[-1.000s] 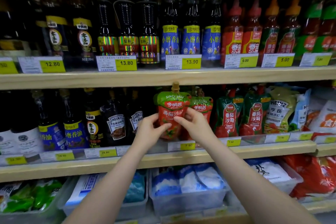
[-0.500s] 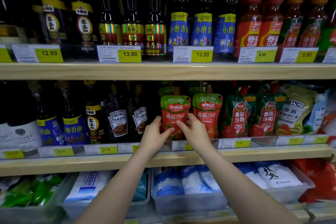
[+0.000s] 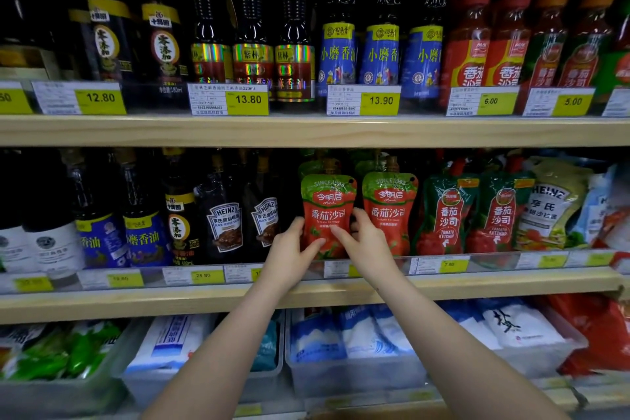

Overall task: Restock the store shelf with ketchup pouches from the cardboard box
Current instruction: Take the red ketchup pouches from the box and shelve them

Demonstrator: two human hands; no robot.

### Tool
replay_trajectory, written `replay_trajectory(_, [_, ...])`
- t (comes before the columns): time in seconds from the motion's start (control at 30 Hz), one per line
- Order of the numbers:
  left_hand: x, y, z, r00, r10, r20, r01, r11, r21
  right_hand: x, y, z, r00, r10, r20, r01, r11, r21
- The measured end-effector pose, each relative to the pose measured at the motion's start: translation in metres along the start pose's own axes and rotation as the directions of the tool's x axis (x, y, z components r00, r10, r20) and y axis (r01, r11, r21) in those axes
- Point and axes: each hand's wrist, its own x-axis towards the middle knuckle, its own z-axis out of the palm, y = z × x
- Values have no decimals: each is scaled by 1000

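Note:
A red and green ketchup pouch (image 3: 327, 204) stands upright on the middle shelf (image 3: 136, 303), behind the clear price rail. My left hand (image 3: 289, 249) grips its lower left side and my right hand (image 3: 364, 242) its lower right side. A second pouch of the same kind (image 3: 390, 208) stands right beside it, touching my right hand's knuckles. More pouch tops show behind both. The cardboard box is out of view.
Heinz black pepper sauce bottles (image 3: 226, 218) stand just left of the held pouch. Darker ketchup pouches (image 3: 446, 215) and a Heinz salad pouch (image 3: 549, 204) fill the right. The upper shelf board (image 3: 306, 129) hangs close above. Clear bins (image 3: 354, 375) of salt bags sit below.
The pouch has gone from lifted and tilted in front of the shelf down into the row, where it stands upright beside its twin. Both hands slid lower on it. The view has shifted.

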Motion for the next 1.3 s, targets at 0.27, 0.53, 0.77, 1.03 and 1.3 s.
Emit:
replay_trajectory(0.27, [-38, -5, -11, 940, 334, 69, -338, 889, 309, -38, 9, -15, 957, -208, 200, 258, 927, -270])
replay_trajectory(0.53, [-26, -6, -10, 943, 312, 115, -332, 893, 302, -23, -1, -1, 978, -78, 193, 136, 940, -312])
replay_trajectory(0.77, [-21, -16, -8, 963, 215, 165, -258, 910, 324, -16, -1, -5, 964, -38, 262, 114, 953, -280])
replay_trajectory(1.03, [9, -13, -6, 968, 45, 246, -142, 908, 395, 6, -1, 12, 964, 26, 263, 60, 947, -316])
replay_trajectory(1.3, [3, -1, -6, 981, 31, 191, -101, 925, 368, 3, -8, 9, 964, 42, 261, 40, 953, -301])
